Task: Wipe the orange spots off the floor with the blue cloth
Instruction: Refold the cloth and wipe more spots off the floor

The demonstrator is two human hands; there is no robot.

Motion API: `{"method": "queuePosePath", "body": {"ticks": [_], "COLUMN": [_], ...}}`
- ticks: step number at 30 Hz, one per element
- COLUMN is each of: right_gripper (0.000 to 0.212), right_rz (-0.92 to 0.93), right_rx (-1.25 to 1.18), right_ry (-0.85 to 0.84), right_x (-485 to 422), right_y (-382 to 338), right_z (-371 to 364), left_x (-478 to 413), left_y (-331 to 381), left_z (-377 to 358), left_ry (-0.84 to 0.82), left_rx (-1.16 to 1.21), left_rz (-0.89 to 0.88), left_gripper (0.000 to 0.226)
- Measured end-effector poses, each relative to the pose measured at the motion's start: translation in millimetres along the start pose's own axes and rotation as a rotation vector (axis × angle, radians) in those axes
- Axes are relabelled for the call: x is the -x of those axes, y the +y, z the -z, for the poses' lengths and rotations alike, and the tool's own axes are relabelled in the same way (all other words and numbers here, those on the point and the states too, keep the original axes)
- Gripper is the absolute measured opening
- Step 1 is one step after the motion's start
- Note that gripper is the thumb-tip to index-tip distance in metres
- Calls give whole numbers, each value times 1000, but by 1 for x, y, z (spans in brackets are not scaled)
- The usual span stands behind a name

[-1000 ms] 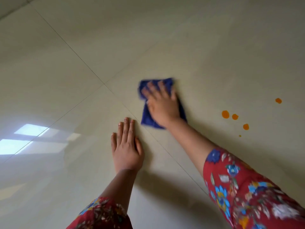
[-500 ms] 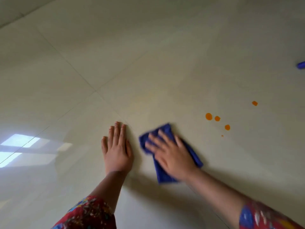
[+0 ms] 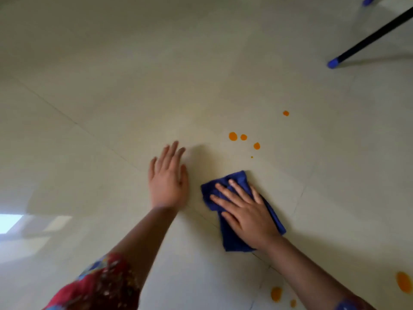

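Observation:
The blue cloth (image 3: 232, 238) lies crumpled on the pale tiled floor (image 3: 111, 86), pressed flat under my right hand (image 3: 245, 209), whose fingers are spread over it. My left hand (image 3: 167, 182) rests flat on the floor just left of the cloth, fingers apart, holding nothing. A cluster of orange spots (image 3: 233, 136) sits a short way beyond the cloth, with a lone spot (image 3: 285, 113) farther right. More orange spots (image 3: 276, 294) lie near my right forearm, and a large one (image 3: 404, 285) is at the right edge.
A black furniture leg (image 3: 371, 39) with a blue foot cap (image 3: 333, 63) stands at the upper right; another blue cap (image 3: 368, 0) shows at the top edge. A bright window reflection (image 3: 10, 222) lies on the tiles at the left.
My right hand has dragged the cloth back toward me, from far out on the floor to just right of my left hand. The view has shifted, bringing the chair leg and nearer spots in.

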State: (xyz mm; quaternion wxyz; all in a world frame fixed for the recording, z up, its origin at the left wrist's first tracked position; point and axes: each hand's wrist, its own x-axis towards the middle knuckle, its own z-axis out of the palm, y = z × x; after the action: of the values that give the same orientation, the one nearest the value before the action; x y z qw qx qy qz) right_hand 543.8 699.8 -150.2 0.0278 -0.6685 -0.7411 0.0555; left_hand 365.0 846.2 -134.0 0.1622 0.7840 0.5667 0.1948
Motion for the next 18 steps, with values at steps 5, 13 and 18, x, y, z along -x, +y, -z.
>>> {"method": "queuePosePath", "body": {"ticks": [5,13,18], "right_gripper": [50,48,52], "right_rz": [-453,-170,-591], "right_rx": [-5,59,14], "right_ry": [71,54,100], "right_x": [-18,-10,-26], "right_y": [81,74,156], "right_z": [5,2,12], "left_x": [-21,-19,-18], "left_y": [56,58,60], "left_z": [-53,-70,-72], "left_ry": [-118,-106,-105], "left_rx": [60,-57,-71], "left_rz": [172,164,155], "left_gripper": [58,60,59]}}
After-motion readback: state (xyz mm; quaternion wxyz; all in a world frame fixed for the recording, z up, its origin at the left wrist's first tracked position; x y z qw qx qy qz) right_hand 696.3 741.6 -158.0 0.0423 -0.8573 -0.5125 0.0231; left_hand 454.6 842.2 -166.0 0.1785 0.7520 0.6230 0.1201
